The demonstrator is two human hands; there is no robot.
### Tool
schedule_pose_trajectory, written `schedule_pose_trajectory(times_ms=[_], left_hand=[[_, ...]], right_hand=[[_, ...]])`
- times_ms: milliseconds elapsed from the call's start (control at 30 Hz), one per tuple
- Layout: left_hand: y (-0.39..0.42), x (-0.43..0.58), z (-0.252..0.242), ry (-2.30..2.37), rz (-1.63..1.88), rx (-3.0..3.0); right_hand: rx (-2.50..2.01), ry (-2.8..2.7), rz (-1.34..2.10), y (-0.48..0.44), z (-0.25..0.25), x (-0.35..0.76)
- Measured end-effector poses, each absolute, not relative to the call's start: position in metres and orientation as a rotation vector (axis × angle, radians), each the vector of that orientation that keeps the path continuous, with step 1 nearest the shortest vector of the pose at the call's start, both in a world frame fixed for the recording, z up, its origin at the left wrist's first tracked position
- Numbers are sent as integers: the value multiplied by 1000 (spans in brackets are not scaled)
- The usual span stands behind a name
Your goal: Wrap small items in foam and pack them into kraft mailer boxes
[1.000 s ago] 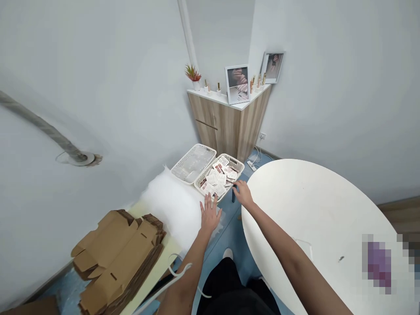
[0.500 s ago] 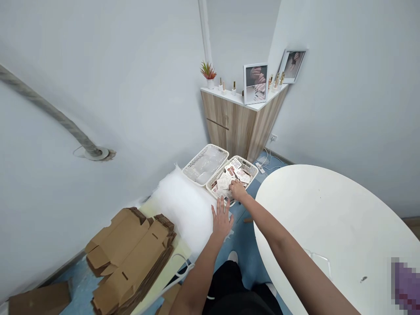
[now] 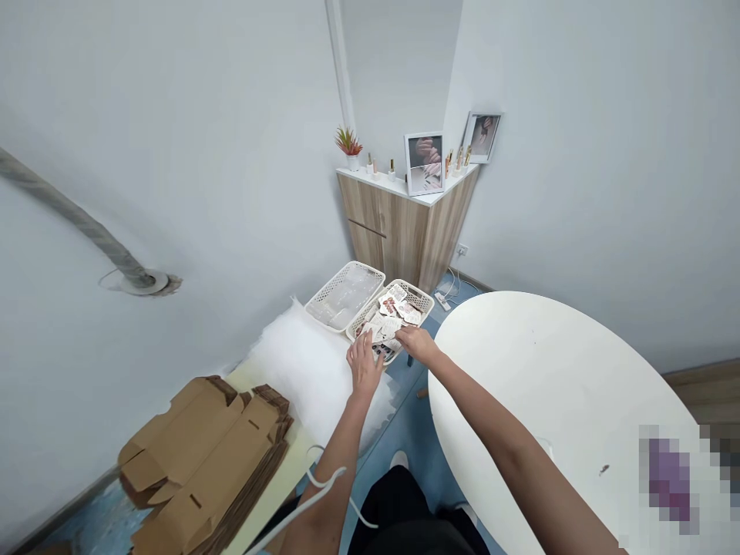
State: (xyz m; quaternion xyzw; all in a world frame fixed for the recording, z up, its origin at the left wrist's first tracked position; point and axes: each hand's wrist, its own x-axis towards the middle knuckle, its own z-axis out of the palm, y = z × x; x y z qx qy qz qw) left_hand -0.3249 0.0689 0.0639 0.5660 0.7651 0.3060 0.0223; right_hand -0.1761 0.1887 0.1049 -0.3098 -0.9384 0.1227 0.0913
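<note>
A white perforated basket point(image 3: 426, 310) holds a loose heap of small printed cards point(image 3: 394, 307), mostly white with brown or pink print. My right hand point(image 3: 418, 344) reaches in over its right side, fingers closed at the edge of a white printed card point(image 3: 391, 327). At the near left rim is my left hand point(image 3: 365, 365), its thumb apart from the fingers and the fingertips over the cards. Beside this basket stands a second white basket point(image 3: 312, 310) with clear plastic pieces point(image 3: 350, 293) in it.
White sheet material point(image 3: 301, 370) lies left of my hands, next to stacked flat brown cardboard boxes point(image 3: 213, 455). A round white table point(image 3: 520, 362) stands to my right. Behind the baskets is a wood-grain corner cabinet point(image 3: 398, 239) with picture frames, bottles and a plant. A white cable point(image 3: 312, 497) crosses near my left forearm.
My left hand has moved from beside the basket up to its near edge, over the cards. My right hand has drawn slightly toward the basket's right side. The view has shifted right.
</note>
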Motion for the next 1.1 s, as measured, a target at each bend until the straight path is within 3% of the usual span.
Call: schedule_pose_trajectory(times_ms=[233, 500, 833, 1100], left_hand=[[91, -326, 85, 1836, 958, 1838], [109, -244, 97, 1420, 1032, 1633], [127, -169, 94, 1302, 929, 1586], [130, -257, 81, 1779, 1062, 1770]], right_hand=[[-667, -2563, 494, 179, 111, -123], [-1087, -2231, 777, 155, 119, -23], [-1233, -1766, 1000, 128, 126, 58], [-1278, -1553, 940, 143, 119, 71]])
